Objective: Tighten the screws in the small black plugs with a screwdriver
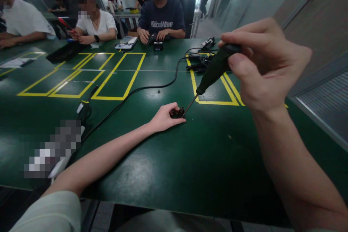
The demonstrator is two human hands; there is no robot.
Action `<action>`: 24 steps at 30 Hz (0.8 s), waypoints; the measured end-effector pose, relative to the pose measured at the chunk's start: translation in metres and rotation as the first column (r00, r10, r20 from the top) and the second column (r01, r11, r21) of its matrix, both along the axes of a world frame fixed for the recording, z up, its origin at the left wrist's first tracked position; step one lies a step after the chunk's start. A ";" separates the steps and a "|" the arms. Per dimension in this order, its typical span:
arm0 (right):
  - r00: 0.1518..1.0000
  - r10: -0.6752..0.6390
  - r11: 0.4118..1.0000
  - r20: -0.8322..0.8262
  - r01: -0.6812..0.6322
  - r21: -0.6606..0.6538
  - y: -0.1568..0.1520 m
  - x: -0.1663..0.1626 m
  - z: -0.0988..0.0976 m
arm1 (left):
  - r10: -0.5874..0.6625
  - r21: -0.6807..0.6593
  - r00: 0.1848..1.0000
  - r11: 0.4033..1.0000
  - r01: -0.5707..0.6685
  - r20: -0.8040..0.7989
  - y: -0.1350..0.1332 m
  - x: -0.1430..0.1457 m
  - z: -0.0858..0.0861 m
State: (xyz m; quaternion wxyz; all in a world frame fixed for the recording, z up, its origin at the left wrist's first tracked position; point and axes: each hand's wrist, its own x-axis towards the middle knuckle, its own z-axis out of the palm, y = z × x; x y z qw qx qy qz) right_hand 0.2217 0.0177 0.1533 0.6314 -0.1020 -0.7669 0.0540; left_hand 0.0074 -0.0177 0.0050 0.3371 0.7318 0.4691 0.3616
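My left hand [164, 117] rests on the green table [206, 159] with its fingers pinched round a small black part [177, 112]. My right hand [261, 67] is raised at the right, wrapped round the dark handle of a screwdriver [214, 70]. The thin metal shaft slants down and left, and its tip meets the small black part between my left fingers.
A black cable [141, 88] snakes across the table from black devices [199, 61] at the back. Yellow tape boxes [116, 76] mark the surface. Several people sit along the far and left edges; one in a dark shirt handles a black item [157, 45].
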 end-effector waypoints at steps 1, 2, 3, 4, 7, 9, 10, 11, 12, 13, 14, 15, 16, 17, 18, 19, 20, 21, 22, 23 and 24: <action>0.999 0.032 0.999 -0.001 -0.032 -0.003 0.001 0.000 0.000 | -0.001 0.000 1.000 1.000 0.001 -0.003 0.000 0.000 0.000; 0.998 0.057 0.998 -0.008 -0.057 -0.010 0.002 0.000 0.000 | -0.002 -0.001 1.000 1.000 0.002 -0.007 0.000 0.000 0.000; 0.998 0.069 0.998 -0.014 -0.069 -0.014 0.002 0.000 0.000 | -0.001 -0.003 1.000 1.000 0.001 -0.013 -0.001 0.000 0.001; 0.998 0.067 0.998 -0.020 -0.067 -0.012 0.002 0.001 0.000 | 0.001 -0.005 1.000 1.000 -0.001 -0.019 -0.001 0.000 0.001; 1.000 0.010 1.000 -0.019 -0.010 0.015 0.000 0.001 0.002 | 0.003 -0.003 1.000 1.000 -0.003 -0.026 -0.001 0.000 0.001; 1.000 -0.012 1.000 -0.012 0.012 0.022 -0.001 0.001 0.002 | 0.001 -0.001 1.000 1.000 -0.001 -0.018 -0.001 0.000 0.001; 1.000 -0.007 1.000 -0.005 0.007 0.010 -0.001 0.001 0.002 | 0.001 -0.001 1.000 1.000 -0.001 -0.016 -0.001 0.000 0.001; 1.000 0.010 1.000 0.004 -0.010 -0.002 -0.001 0.001 0.002 | 0.002 -0.001 1.000 1.000 -0.002 -0.016 0.000 0.000 0.001; 0.999 0.032 0.999 0.015 -0.032 -0.013 -0.001 0.001 0.002 | 0.004 -0.001 1.000 1.000 -0.004 -0.018 0.000 0.000 0.001; 0.998 0.052 0.998 0.030 -0.051 -0.023 0.000 0.001 0.002 | 0.006 0.000 1.000 1.000 -0.006 -0.021 0.000 0.000 0.001; 0.997 0.065 0.998 0.043 -0.064 -0.026 0.001 0.001 0.001 | 0.005 0.001 1.000 1.000 -0.005 -0.023 0.000 0.000 0.001; 0.996 0.073 0.997 0.048 -0.072 -0.013 0.001 0.001 0.001 | 0.003 0.001 1.000 1.000 -0.003 -0.023 0.000 0.000 0.000; 0.996 0.071 0.997 0.046 -0.071 0.010 0.001 0.001 0.001 | 0.001 0.001 1.000 1.000 -0.001 -0.020 0.000 0.000 0.000; 0.998 0.058 0.998 0.035 -0.059 0.034 0.001 0.001 0.001 | -0.002 0.000 1.000 1.000 0.002 -0.016 0.000 0.000 0.000; 0.999 0.035 0.998 0.024 -0.036 0.043 0.001 0.001 0.002 | -0.006 -0.001 1.000 1.000 0.006 -0.010 0.000 0.000 0.000; 1.000 0.009 0.999 0.008 -0.009 0.044 0.000 0.001 0.001 | -0.008 -0.002 1.000 1.000 0.008 -0.005 0.001 0.000 -0.001; 1.000 -0.017 0.999 -0.007 0.018 0.035 0.000 0.001 0.001 | -0.008 -0.001 1.000 1.000 0.008 0.000 0.001 0.000 -0.001; 0.999 -0.040 0.999 -0.015 0.040 0.020 -0.001 0.001 0.001 | -0.008 0.000 1.000 1.000 0.008 0.000 0.001 0.000 -0.001; 0.999 -0.049 0.999 -0.019 0.049 0.009 -0.001 0.001 0.000 | -0.005 0.001 1.000 1.000 0.005 -0.003 0.001 0.000 -0.001; 0.999 -0.044 0.999 -0.024 0.044 0.003 0.000 0.001 0.000 | -0.002 0.002 1.000 1.000 0.002 -0.010 0.001 0.000 -0.001; 0.999 -0.028 1.000 -0.023 0.028 0.000 0.000 0.001 -0.001 | 0.002 0.003 1.000 1.000 -0.002 -0.017 0.001 0.000 -0.001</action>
